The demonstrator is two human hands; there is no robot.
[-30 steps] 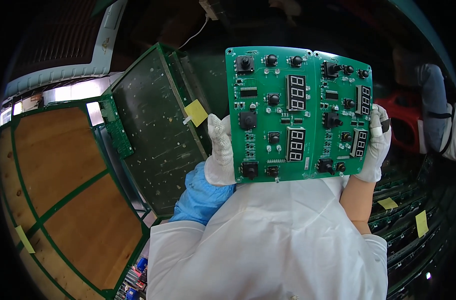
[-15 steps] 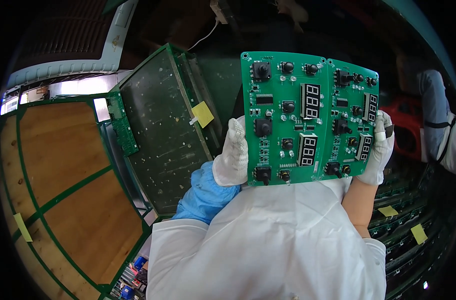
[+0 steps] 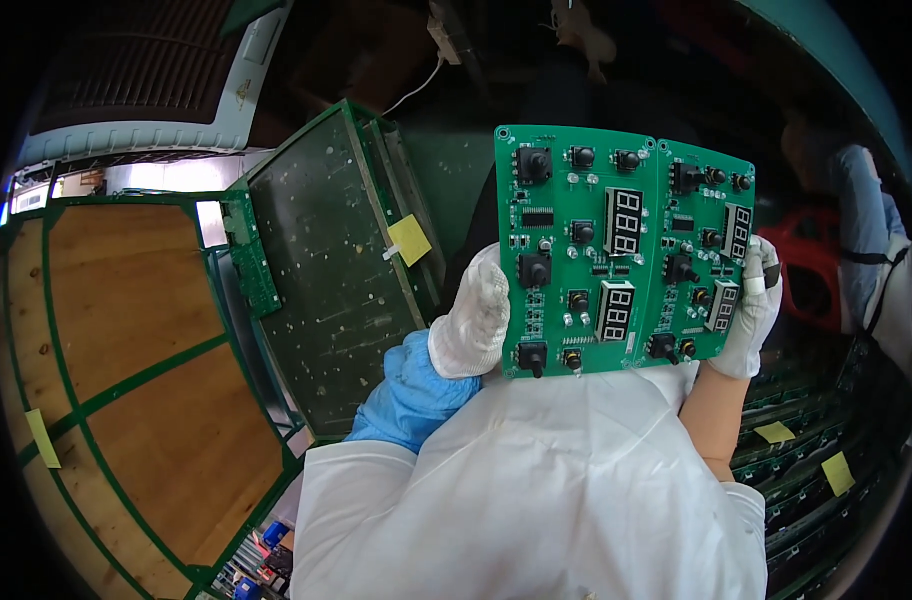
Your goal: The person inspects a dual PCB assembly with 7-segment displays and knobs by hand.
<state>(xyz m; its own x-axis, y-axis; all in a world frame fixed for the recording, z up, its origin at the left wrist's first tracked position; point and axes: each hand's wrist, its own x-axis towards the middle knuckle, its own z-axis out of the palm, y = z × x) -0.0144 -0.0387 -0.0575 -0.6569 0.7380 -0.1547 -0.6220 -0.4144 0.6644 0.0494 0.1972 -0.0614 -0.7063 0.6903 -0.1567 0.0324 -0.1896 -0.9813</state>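
Observation:
A green circuit board panel (image 3: pixel 576 270), made of two joined boards side by side, is held up in front of my chest. It carries black knobs and push buttons, small clear LEDs and several seven-segment displays (image 3: pixel 624 222). My left hand (image 3: pixel 473 315), in a white glove with a blue sleeve cover behind it, grips the left edge. Around the right edge, my right hand (image 3: pixel 751 312), gloved in white, is closed, with its fingertips on the front face. The parts of both hands behind the panel are hidden.
At left stands a green-framed wooden panel (image 3: pixel 166 350); beside it is a dark tray-like surface (image 3: pixel 326 260) with a yellow note (image 3: pixel 410 240). Another green circuit board (image 3: pixel 251 255) leans between them. Dark slotted racks (image 3: pixel 806 460) lie at lower right, and a red object (image 3: pixel 811 265) behind.
The circuit board panel has come slightly lower and its top edge leans toward me less squarely, both hands still holding its sides. The surroundings have shifted a little in view.

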